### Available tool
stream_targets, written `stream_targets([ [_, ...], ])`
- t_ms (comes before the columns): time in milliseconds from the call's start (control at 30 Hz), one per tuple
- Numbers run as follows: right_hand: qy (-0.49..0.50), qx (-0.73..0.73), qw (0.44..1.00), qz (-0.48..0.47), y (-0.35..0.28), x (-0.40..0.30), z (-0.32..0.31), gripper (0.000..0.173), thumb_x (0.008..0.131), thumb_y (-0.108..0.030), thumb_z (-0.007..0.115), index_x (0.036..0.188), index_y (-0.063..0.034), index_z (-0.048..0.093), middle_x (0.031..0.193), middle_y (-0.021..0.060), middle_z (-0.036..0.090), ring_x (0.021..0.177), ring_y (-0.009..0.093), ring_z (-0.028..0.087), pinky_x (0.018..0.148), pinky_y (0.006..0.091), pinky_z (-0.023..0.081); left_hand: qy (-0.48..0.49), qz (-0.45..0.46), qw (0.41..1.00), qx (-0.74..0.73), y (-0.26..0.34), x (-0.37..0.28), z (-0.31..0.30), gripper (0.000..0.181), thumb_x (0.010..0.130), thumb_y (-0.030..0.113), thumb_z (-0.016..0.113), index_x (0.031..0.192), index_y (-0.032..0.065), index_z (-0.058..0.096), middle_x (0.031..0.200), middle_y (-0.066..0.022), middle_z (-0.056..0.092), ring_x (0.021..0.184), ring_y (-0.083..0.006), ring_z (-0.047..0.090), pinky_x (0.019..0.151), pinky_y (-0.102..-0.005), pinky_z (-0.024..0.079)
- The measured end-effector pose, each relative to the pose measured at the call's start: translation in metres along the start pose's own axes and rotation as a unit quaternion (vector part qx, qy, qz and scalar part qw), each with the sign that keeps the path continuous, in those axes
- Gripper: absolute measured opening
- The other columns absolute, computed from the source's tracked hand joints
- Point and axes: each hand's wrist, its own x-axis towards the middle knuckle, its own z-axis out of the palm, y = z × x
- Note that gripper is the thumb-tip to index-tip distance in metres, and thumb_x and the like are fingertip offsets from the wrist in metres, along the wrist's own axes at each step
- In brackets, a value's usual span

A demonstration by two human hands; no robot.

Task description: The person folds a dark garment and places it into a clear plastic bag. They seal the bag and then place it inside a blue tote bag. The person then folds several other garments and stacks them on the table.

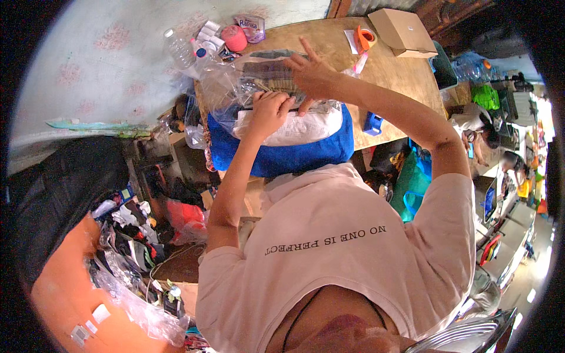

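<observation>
My left hand (271, 110) rests palm down on a clear plastic bag (220, 90) and the white printed sheet (318, 128) at its near side. Its fingers are bent, and whether they pinch the plastic is hidden. Grey and dark striped folded cloth (267, 68) shows through the bag. Over the right part of the bag is my right hand (311, 73), fingers spread, with nothing seen in it. The thumb points down close to the white sheet; contact there is unclear. Blue cloth (282, 159) lies beneath, hanging over the front edge of the wooden table (397, 84).
At the back left stand a plastic bottle (178, 46), a pink roll (234, 38) and a small pouch (251, 28). Tape with an orange dispenser (364, 39), a cardboard box (401, 33) and a blue object (373, 123) are at right. People sit at far right.
</observation>
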Motion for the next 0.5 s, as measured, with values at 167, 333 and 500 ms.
stream_targets([
  [167,0.004,0.127,0.984,0.122,0.025,0.008,0.058,0.105,0.043,-0.076,0.066,0.116,-0.0023,0.048,0.118,0.0158,0.043,0.123,0.034,0.032,0.102,0.0662,0.008,0.008,-0.003,1.0,0.017,0.003,0.002,0.001,0.024,0.087,0.025,0.052,0.082,0.0036,0.06,0.082,-0.0124,0.062,0.08,-0.0301,0.056,0.08,-0.0398,0.034],
  [333,0.055,0.25,0.95,0.181,0.046,0.003,0.067,0.083,0.055,-0.061,0.074,0.107,-0.0029,0.047,0.11,0.0172,0.046,0.118,0.036,0.038,0.097,0.0593,0.025,0.015,0.008,1.0,0.026,0.0,0.003,0.0,0.025,0.087,0.027,0.051,0.084,0.0046,0.062,0.083,-0.0122,0.062,0.079,-0.0293,0.057,0.079,-0.0395,0.034],
  [500,0.282,0.303,0.845,0.339,0.082,-0.024,0.099,0.03,0.08,-0.021,0.061,0.102,-0.0046,0.05,0.101,0.019,0.053,0.102,0.038,0.049,0.083,0.0402,0.044,-0.124,-0.037,0.991,0.03,0.004,0.013,-0.017,0.027,0.089,0.029,0.05,0.086,0.0057,0.063,0.086,-0.011,0.064,0.082,-0.0283,0.058,0.078,-0.0391,0.036],
])
